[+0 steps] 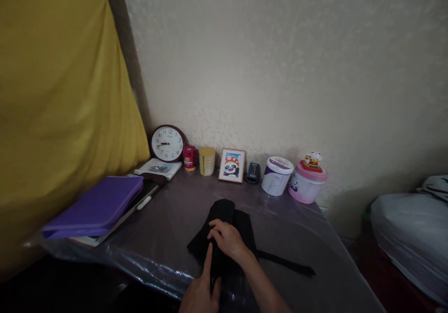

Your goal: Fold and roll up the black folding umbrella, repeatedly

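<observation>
A folded black cloth item (241,222) with a long strap (287,261) trailing to the right lies near the table's front edge; its exact kind does not show. My right hand (227,238) rests on top of it, fingers slightly bent and apart, touching the fabric. Lower down, my left hand (202,292) is at the near side of the cloth. Its index finger points forward onto the fabric and its thumb stands apart. A small shiny spot beside the left thumb is too small to make out.
A plastic-covered table (168,219) stands against the wall. Along its back are a clock (168,143), a red can (189,158), a yellow-lidded can (206,161), a panda picture (232,165) and two tubs (277,177). A purple folder (98,203) lies left; a plastic-wrapped bundle (409,233) sits right.
</observation>
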`<state>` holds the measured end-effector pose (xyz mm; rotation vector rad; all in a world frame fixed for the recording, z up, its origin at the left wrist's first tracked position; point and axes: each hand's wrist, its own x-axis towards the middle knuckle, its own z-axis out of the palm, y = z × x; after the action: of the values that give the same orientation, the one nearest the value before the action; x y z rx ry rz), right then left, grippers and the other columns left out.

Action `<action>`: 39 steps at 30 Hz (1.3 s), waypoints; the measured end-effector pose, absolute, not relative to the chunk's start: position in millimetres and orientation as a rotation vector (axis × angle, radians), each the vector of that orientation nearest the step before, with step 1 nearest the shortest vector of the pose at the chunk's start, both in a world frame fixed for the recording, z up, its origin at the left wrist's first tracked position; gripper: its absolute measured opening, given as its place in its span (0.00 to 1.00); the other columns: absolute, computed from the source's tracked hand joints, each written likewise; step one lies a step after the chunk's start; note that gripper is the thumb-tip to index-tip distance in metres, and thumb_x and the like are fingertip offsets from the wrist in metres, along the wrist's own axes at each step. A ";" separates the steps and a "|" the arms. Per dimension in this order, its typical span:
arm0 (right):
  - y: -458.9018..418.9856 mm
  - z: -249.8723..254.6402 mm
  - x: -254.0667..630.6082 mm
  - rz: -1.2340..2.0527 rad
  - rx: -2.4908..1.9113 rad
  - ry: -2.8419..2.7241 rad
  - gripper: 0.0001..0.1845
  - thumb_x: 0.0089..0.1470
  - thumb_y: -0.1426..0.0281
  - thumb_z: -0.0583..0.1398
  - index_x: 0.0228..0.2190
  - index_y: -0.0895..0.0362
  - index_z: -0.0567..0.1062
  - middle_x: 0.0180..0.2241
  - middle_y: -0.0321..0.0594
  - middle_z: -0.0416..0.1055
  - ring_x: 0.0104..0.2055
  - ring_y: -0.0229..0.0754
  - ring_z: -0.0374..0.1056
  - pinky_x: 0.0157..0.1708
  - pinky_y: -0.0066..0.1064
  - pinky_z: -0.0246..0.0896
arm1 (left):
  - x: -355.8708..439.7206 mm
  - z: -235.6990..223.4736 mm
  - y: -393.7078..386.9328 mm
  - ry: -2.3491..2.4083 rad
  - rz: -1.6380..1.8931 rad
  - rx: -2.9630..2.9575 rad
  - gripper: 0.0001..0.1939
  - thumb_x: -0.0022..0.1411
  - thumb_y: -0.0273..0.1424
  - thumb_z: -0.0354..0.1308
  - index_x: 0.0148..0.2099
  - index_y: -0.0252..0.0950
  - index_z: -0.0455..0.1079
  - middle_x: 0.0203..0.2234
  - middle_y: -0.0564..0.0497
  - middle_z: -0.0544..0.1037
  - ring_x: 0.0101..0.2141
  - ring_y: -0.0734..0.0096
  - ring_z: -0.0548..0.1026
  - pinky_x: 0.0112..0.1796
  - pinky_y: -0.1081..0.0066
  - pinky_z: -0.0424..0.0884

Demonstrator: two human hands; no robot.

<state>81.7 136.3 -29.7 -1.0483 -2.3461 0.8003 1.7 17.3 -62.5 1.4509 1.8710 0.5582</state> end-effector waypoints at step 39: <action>197.9 -86.7 190.3 0.811 -1.552 -1.726 0.15 0.50 0.70 0.51 0.38 0.59 0.73 0.36 0.43 0.73 0.38 0.42 0.69 0.39 0.35 0.64 | 2.6 -67.4 12.0 1.941 0.633 1.417 0.33 0.64 0.35 0.40 0.64 0.36 0.27 0.37 0.46 0.77 0.35 0.68 0.76 0.35 0.74 0.65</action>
<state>190.3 197.9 -86.7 -1.5524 -1.7258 0.8114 2.6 12.0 -67.4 1.4169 1.9414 0.6330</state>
